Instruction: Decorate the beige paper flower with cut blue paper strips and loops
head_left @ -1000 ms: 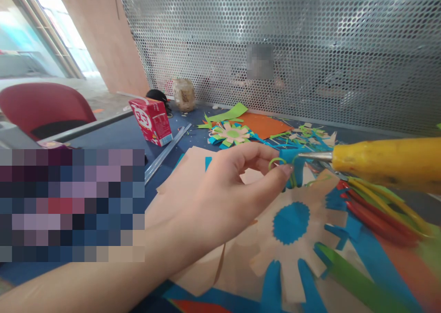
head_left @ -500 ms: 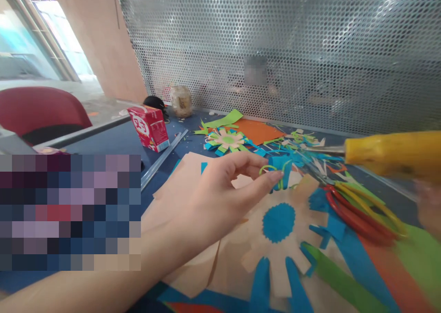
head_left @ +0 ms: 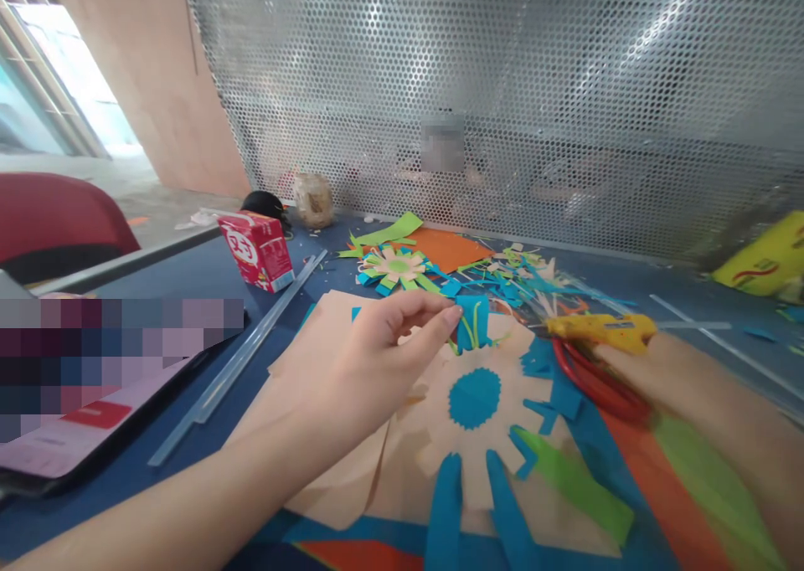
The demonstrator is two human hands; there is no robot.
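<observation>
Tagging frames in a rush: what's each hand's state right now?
Left hand: pinching a small blue paper piece with green strips.
Right hand: closed on the yellow glue gun.

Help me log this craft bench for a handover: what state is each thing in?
left hand: pinched shut on blue paper piece
right hand: resting on glue gun, grip unclear
glue gun: lying down, nozzle pointing left
scissors: lying flat, blades hidden
beige paper flower: flat, blue centre up
red carton: standing upright
glue stick: lying flat
</observation>
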